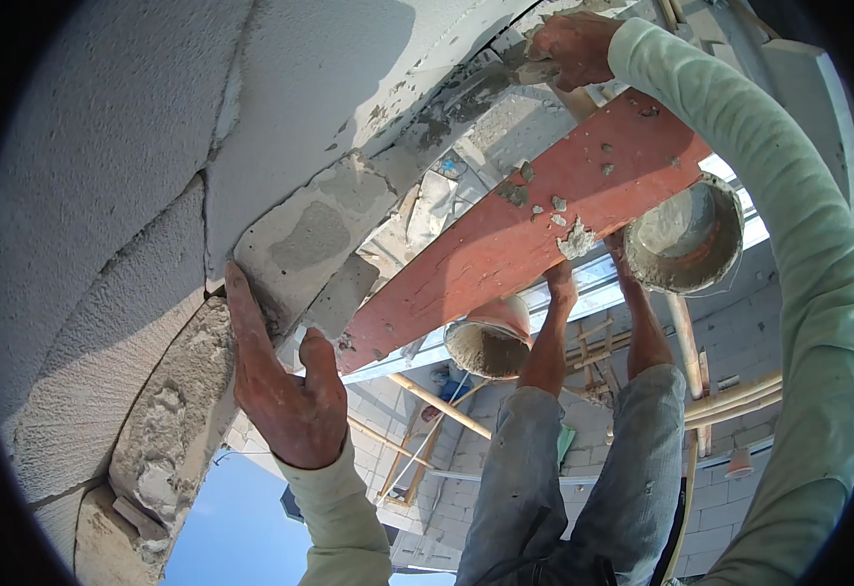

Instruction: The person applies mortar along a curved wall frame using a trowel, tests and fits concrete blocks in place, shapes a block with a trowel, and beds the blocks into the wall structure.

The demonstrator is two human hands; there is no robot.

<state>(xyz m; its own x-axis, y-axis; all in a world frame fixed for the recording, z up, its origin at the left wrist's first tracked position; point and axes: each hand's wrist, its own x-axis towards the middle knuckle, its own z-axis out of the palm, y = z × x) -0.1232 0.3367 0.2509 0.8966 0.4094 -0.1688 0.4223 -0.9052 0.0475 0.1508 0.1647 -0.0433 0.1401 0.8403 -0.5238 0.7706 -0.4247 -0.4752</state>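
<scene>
My left hand (288,396) lies against the near end of a pale grey block (315,230) set along the wall. Its index finger stretches up to the joint, with the thumb spread apart at the block's lower side. Damp mortar patches mark the block's face. At the far end of this course, my right hand (578,51) is closed, its fingers curled at the grey, mortar-smeared edge (534,73); what they hold is hidden. Left of my left hand, rough mortar (163,439) covers the wall's ledge.
Large white blocks (124,186) form the wall. A red plank (534,215) with mortar crumbs slants across the middle. Two mortar buckets, one larger (686,234) and one smaller (489,342), stand near my bare feet. Bamboo poles (730,400) and a block-paved surface (720,508) show far below.
</scene>
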